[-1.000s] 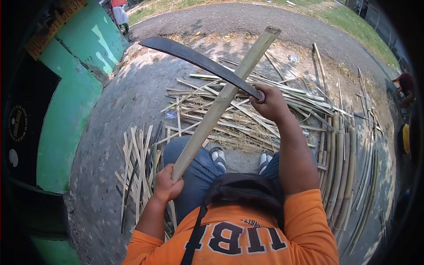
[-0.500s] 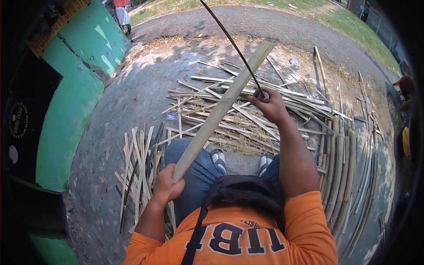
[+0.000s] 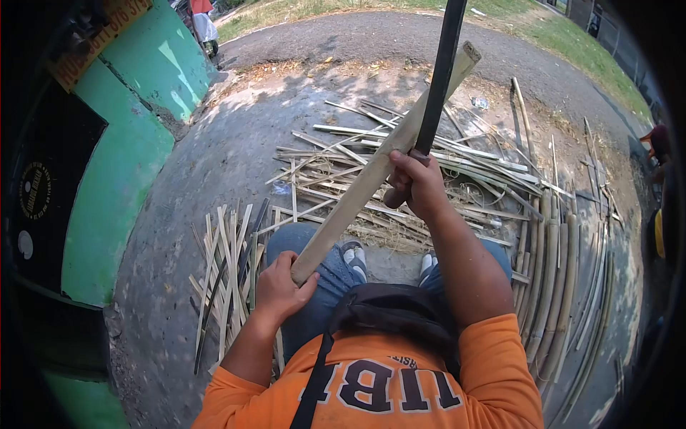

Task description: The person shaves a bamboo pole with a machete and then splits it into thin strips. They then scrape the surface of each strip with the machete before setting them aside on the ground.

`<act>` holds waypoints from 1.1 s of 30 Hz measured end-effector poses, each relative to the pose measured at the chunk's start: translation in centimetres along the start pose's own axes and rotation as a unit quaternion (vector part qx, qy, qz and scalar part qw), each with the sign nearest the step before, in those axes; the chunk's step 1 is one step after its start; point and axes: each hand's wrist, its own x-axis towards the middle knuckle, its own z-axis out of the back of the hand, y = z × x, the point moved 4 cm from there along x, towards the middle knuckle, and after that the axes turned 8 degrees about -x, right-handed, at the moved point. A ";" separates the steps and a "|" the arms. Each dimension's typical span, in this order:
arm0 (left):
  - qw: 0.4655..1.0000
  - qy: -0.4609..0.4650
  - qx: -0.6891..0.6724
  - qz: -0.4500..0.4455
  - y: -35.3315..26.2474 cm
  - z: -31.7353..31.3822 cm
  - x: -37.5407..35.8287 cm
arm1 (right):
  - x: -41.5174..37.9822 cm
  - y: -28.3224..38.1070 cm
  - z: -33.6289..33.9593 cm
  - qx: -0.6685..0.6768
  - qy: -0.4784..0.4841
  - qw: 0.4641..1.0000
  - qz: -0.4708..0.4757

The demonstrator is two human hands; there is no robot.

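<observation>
My left hand (image 3: 281, 289) is closed around the lower end of a long, wide split-bamboo slat (image 3: 361, 186). The slat slants up and away to the right, over my knee. In my right hand (image 3: 423, 187) is the handle of a machete (image 3: 441, 79), its dark blade pointing up and overlapping the upper part of the slat in this view. The right thumb lies at the slat's edge.
Beyond my feet lies a heap of thin bamboo strips (image 3: 336, 171). More strips (image 3: 227, 264) lie by my left leg, and bamboo poles (image 3: 550, 279) on the right. A green wall (image 3: 114, 193) stands left. Another person (image 3: 659, 143) shows at the far right edge.
The machete has turned from edge-on and leaning left to more upright, its broad side showing. My right hand has moved slightly down and left; the slat's far end has shifted up and right.
</observation>
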 end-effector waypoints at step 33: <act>0.953 0.082 -0.240 0.166 3.0 0.9 -0.6 | -1.7 2.0 -2.6 -0.674 0.042 0.722 0.151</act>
